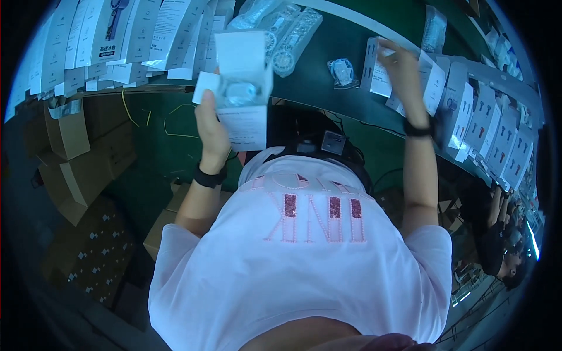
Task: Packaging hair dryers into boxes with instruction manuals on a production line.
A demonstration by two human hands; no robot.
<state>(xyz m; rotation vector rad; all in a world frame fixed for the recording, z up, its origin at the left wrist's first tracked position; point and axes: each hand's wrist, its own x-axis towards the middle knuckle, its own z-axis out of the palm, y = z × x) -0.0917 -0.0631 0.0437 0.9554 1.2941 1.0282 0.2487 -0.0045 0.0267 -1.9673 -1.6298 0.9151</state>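
Note:
My left hand grips a white carton with its lid flap raised, holding it over the table's near edge. Inside the open carton lies a clear-wrapped, pale rounded item. Farther right, my right hand has its fingers curled at the top of another white box on the table. Part of that box is hidden behind the hand. Between my hands, a small clear bag with a pale item in it lies on the dark tabletop.
Rows of white printed boxes stand at the far left and along the right. Bubble-wrapped items lie behind the open carton; another bubble-wrapped piece is at the back. Brown cartons sit below left. A person is at far right.

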